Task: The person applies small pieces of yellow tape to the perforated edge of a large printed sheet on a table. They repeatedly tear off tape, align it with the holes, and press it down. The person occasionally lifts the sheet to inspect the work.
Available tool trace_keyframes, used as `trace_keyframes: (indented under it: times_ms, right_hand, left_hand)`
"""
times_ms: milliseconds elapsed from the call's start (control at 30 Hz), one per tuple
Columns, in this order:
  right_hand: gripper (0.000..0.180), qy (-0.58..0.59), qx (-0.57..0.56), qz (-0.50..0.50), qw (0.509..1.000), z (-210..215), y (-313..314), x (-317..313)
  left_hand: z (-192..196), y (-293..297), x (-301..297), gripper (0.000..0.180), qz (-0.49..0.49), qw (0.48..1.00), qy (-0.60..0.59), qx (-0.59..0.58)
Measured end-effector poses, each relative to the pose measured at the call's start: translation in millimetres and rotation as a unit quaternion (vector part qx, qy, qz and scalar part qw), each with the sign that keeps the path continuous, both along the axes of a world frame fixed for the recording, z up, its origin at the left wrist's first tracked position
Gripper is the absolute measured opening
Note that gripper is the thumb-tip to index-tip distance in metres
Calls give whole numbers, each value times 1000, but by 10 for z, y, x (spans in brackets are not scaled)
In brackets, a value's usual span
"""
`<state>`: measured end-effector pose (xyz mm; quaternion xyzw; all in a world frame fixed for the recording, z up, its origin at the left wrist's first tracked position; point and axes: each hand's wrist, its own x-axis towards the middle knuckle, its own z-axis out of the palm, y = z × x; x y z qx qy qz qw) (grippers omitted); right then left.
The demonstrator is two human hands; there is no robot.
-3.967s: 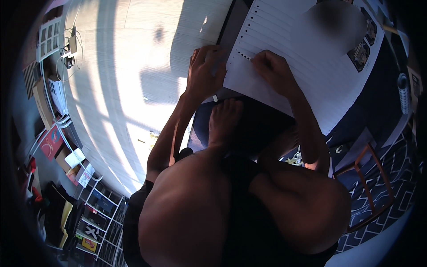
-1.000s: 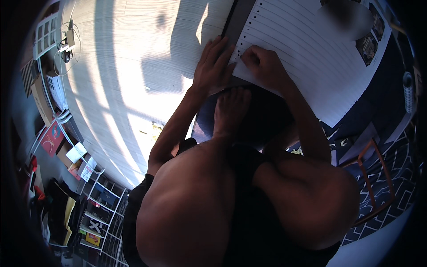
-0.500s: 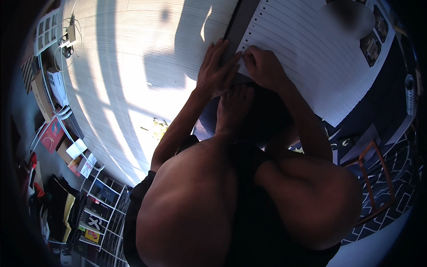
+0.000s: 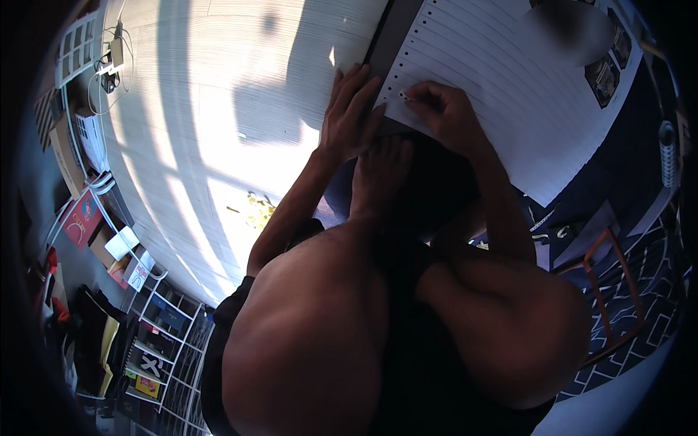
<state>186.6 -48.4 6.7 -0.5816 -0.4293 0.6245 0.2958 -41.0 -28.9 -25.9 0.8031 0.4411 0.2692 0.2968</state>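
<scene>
A large white lined panel (image 4: 523, 87) with a row of small holes along its left edge lies on the floor in front of me. My left hand (image 4: 349, 120) rests flat, fingers spread, on the dark strip (image 4: 385, 43) beside that edge. My right hand (image 4: 443, 112) sits on the panel's near corner, with thumb and fingers pinched on a small white piece (image 4: 402, 95) at the row of holes. My bare foot (image 4: 378, 174) is planted just below both hands.
Sunlit pale wood floor (image 4: 218, 109) stretches to the left. A wire shelf rack (image 4: 160, 327) with boxes stands at the lower left, and a power strip (image 4: 113, 58) with cables lies at the upper left. An orange metal frame (image 4: 603, 291) stands on a dark patterned rug (image 4: 654, 276) at the right.
My right hand has edged left along the panel's corner to the row of holes. My left hand has stayed flat at the edge.
</scene>
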Motion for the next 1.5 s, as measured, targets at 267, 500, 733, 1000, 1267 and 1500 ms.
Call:
trace_keyframes:
  times_ms: [267, 500, 733, 1000, 1267, 1500]
  right_hand:
    - [19, 102, -41, -11, 994, -138, -132, -87]
    - [20, 89, -59, 4, 994, -36, -197, -123]
    - [23, 98, -66, 13, 993, 64, -268, -213]
    - [32, 83, -54, 8, 995, 12, -329, -237]
    - [36, 71, -49, -8, 996, 47, -335, -246]
    - [21, -4, -8, -41, 999, -28, -377, -267]
  left_hand:
    - [386, -37, 178, 18, 61, 986, -33, -153]
    - [421, -81, 221, 9, 92, 978, -48, -180]
    - [342, -237, 131, 8, 69, 994, -40, -78]
    - [322, -293, 126, 14, 83, 981, -100, -147]
    - [325, -307, 88, 22, 65, 983, -80, -153]
    - [295, -293, 100, 23, 68, 981, -99, -153]
